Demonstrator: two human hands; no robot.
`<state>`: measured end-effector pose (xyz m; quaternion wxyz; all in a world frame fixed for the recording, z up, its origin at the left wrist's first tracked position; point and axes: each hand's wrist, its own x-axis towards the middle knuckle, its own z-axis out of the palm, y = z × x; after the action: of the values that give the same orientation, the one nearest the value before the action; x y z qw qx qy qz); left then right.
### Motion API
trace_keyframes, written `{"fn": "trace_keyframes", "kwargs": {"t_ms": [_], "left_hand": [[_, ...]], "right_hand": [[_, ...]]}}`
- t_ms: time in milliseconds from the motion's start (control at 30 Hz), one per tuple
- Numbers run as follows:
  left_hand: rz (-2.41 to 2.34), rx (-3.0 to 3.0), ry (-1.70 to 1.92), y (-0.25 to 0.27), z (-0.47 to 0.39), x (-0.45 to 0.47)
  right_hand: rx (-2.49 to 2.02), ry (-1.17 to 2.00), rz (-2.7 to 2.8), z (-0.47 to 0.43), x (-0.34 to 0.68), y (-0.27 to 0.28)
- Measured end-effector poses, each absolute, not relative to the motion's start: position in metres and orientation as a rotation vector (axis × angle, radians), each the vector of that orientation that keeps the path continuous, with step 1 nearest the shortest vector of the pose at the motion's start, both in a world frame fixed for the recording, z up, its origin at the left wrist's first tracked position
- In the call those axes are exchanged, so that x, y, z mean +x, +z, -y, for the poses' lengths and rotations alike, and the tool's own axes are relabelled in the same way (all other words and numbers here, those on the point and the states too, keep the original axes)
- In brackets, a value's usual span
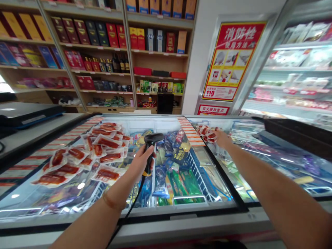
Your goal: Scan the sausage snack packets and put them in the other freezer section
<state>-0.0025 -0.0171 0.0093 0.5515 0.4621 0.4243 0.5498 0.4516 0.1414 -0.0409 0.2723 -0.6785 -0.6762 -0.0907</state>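
Observation:
My left hand [145, 157] is wrapped round the grip of a black barcode scanner [153, 137], whose cord runs down past my forearm. It is held above the freezer's glass top. My right hand [221, 137] reaches far to the right, its fingers closed at the edge of a vacuum-packed sausage [211, 135]. That pack lies among a small group of similar packs [202, 130] on the glass. Left of the scanner, several more clear packs of reddish-brown sausages [106, 141] lie in a loose heap on the freezer lid.
Under the glass, the chest freezer [207, 211] holds wire baskets of colourful frozen packets [181, 180]. A dark device [28, 112] stands at left, a black tray-like object [298, 136] at right. Shelves of boxes [95, 33] and a red poster [233, 62] are behind.

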Motion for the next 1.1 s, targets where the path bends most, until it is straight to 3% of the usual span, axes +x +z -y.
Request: {"fn": "trace_keyframes", "kwargs": {"t_ms": [133,333,567,767,1100], "left_hand": [[-0.993,1.123,1.323,0.01,0.019,0.001],[-1.011,1.107,1.339,0.009,0.017,0.001],[-0.984,1.117,1.352,0.008,0.015,-0.001],[-0.974,1.151,1.307,0.003,0.015,-0.001],[-0.981,1.188,1.278,-0.001,0.014,0.002]], "right_hand": [[-1.976,-0.238,1.901,-0.147,0.453,-0.036],[-1.811,-0.414,2.052,-0.134,0.448,-0.015],[-1.621,-0.449,2.292,-0.117,0.338,-0.006],[-1.518,-0.317,2.261,-0.101,0.243,-0.031],[-1.803,-0.018,2.084,-0.106,0.261,-0.048]]}}
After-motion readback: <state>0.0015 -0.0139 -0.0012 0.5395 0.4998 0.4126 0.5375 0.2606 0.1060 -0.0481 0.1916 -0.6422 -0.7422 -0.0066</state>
